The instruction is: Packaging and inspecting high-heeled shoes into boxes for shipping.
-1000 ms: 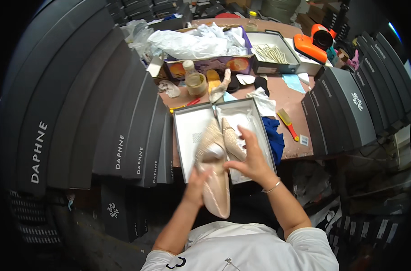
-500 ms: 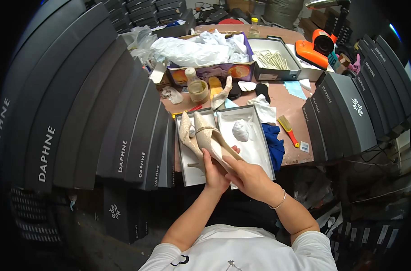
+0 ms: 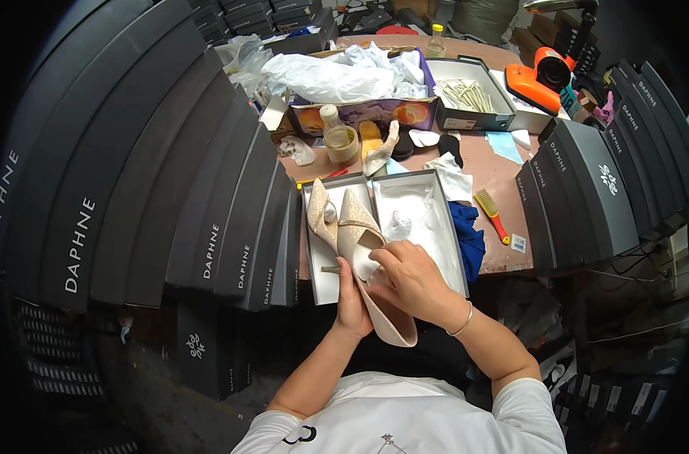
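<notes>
A beige glittery pointed high-heeled shoe [image 3: 354, 219] is tilted over the open shoebox, its back end toward me. My left hand [image 3: 352, 304] is closed around its side, thumb upward. My right hand [image 3: 411, 281] has its fingers bent together at the shoe's opening; what they pinch is hidden. The second matching shoe [image 3: 321, 214] is just left of the first, with its thin heel beside my left thumb. Below both shoes lies the white-lined shoebox [image 3: 326, 290]. In the adjoining white-lined half [image 3: 437, 261] is crumpled white paper [image 3: 398, 225].
Dark shoeboxes [image 3: 140, 174] rise on the left, and more shoeboxes [image 3: 579, 189] stand right. Behind are a glass bottle [image 3: 341, 144], a purple carton [image 3: 352, 117] and a box of pale sticks [image 3: 465, 94]. A yellow-red brush [image 3: 492, 216] and blue cloth [image 3: 468, 234] lie right.
The held shoe has turned more upright in view, its back end now lower and nearer me. My right hand has moved up to its opening. The paper in the box looks smaller and shifted.
</notes>
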The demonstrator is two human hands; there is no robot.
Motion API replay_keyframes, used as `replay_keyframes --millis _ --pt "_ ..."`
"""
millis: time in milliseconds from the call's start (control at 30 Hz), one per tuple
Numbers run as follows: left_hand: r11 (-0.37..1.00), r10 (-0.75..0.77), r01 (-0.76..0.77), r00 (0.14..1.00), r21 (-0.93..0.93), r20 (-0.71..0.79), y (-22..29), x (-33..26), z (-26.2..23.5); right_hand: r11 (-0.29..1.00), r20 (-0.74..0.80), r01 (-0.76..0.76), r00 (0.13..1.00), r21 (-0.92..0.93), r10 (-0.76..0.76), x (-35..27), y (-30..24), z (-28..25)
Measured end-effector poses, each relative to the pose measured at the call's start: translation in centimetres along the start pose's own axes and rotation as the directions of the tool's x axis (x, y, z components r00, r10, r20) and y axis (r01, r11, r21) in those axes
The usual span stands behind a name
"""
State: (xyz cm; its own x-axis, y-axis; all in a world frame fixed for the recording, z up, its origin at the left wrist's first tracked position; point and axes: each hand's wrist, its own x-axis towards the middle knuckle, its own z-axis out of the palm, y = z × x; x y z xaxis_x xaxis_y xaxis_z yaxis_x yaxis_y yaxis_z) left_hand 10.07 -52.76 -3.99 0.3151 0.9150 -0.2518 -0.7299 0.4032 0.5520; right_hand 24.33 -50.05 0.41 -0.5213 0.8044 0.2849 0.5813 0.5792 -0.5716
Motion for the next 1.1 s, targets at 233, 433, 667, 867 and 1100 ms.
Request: replay_keyframes --millis 233,433,667,867,1100 --pt "0.984 -0.060 0.058 0.998 0.168 0.007 0.1 -1.3 -1.0 0.989 0.174 -0.115 0.980 0.090 0.098 1.0 -0.2 0.1" --pt "0.982 -0.021 0.035 0.997 0.187 -0.081 -0.5 -1.4 -1.7 0.991 -0.096 0.033 0.995 0.132 -0.020 0.0 1.2 3.3" --pt "0.999 0.007 -0.001 0.988 0.039 -0.152 1.6 -1.0 -2.8 0.618 -0.128 -0.214 0.878 0.756 0.461 -3.9 -1.7 2.8" --pt "0.998 -0.015 0.021 0.993 0.055 -0.114 1.6 -1.8 -2.5 0.949 -0.146 -0.115 0.976 0.292 0.163 -4.3 -1.3 2.5" --pt "0.991 -0.001 0.017 0.993 0.136 -0.117 1.9 -1.7 -1.7 0.998 -0.163 0.057 0.985 -0.017 -0.059 -3.5 0.0 3.3"
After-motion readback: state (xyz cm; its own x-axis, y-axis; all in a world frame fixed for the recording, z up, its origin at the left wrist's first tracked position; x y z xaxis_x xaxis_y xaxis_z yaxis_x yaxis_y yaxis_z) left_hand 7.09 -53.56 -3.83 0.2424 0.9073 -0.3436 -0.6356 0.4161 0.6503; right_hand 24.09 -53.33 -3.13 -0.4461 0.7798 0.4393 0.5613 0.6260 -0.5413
